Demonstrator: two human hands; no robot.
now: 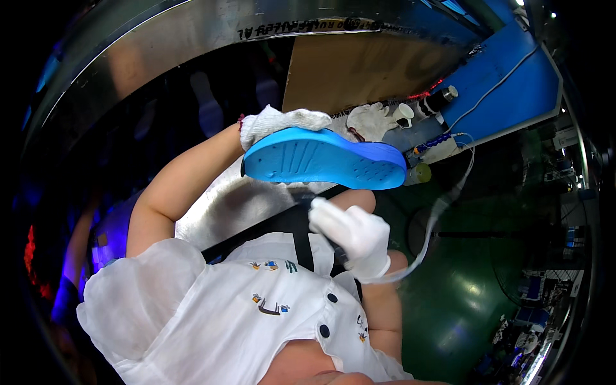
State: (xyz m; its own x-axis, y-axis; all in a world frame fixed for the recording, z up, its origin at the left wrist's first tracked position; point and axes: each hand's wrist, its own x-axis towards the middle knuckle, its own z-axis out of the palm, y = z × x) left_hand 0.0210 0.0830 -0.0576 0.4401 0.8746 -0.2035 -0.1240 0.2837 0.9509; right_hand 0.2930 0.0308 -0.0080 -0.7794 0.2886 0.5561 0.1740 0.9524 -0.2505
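A bright blue shoe sole (321, 160) is held up in front of me, its grooved and dotted face turned toward me. My left hand (282, 123), in a white knit glove, grips it along the far edge near its left end. Below the sole and apart from it is my right hand (354, 232), also white-gloved, slightly blurred, with the fingers closed. A pale thin hose (435, 218) runs down from the bench on the right to this hand's wrist. What the right fingers hold is hidden.
On the bench at the back right are a loose white glove (371, 122), a white cup (403, 113) and a dark bottle (438, 101). Behind them stand a cardboard sheet (359, 67) and a blue panel (507, 83). Shiny metal (224, 202) lies under my left arm.
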